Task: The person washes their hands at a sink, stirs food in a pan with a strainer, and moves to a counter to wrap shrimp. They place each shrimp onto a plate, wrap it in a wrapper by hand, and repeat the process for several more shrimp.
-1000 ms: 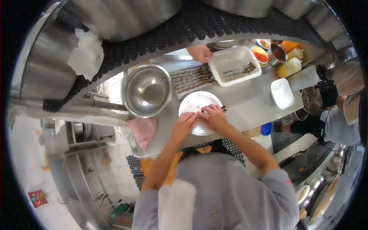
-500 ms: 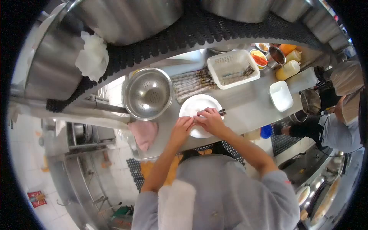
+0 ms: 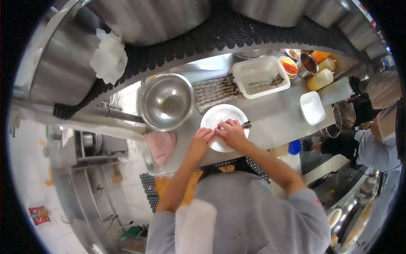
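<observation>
Over a white plate (image 3: pixel 226 111), my left hand (image 3: pixel 201 139) and my right hand (image 3: pixel 231 134) meet with fingertips pinched together. A shrimp (image 3: pixel 247 125) lies mostly hidden under my fingers; its dark tail pokes out to the right of my right hand, at the plate's rim. Beyond the plate, several shrimp (image 3: pixel 215 93) are laid out straight, side by side on the counter. A white perforated basket (image 3: pixel 262 90) behind them holds more shrimp. Left of the row stands a steel colander (image 3: pixel 165 101).
A pink cloth (image 3: pixel 161 147) lies at the counter's left edge. To the right are a white square bowl (image 3: pixel 312 109), squeeze bottles (image 3: pixel 320 80) and a steel pot of sauce (image 3: pixel 307 65). Large pots (image 3: pixel 152 19) line the shelf above. Another person (image 3: pixel 376 144) stands at far right.
The view has shifted slightly, so the counter's things appear a little further right. My hands stay together over the plate, with their fingers barely changed.
</observation>
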Available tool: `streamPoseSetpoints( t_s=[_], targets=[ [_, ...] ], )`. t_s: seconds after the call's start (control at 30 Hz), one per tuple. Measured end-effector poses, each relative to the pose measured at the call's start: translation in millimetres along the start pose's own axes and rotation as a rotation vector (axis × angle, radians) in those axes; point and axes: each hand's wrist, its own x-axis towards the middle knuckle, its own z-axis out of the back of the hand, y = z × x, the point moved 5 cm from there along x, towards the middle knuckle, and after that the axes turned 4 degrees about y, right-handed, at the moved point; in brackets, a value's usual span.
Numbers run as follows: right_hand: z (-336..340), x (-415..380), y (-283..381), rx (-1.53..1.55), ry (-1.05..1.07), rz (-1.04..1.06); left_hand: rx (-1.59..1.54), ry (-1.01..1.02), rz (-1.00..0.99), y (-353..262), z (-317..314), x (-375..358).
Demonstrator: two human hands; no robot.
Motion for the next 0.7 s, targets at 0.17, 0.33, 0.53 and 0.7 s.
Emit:
streamPoseSetpoints(
  t_s=[0.17, 0.33, 0.53, 0.7],
  targets=[
    [1.4, 2.0, 2.4, -0.024, 0.005, 0.007, 0.038, 0.04, 0.01, 1.9, -1.7, 1.0],
    [7.6, -4.9, -8.8, 0.114, 0.01, -0.045, -0.002, -0.007, 0.03, -14.5, 0.6, 6.4],
    [-1.9, -8.1, -9.6, 0.123, 0.017, 0.033, 0.022, 0.054, 0.01, -3.3, -12.6, 1.7],
    [1.6, -5.1, -6.9, 0.139, 0.002, 0.051, 0.029, 0.046, 0.005, -5.6, -11.5, 3.7]
  ],
)
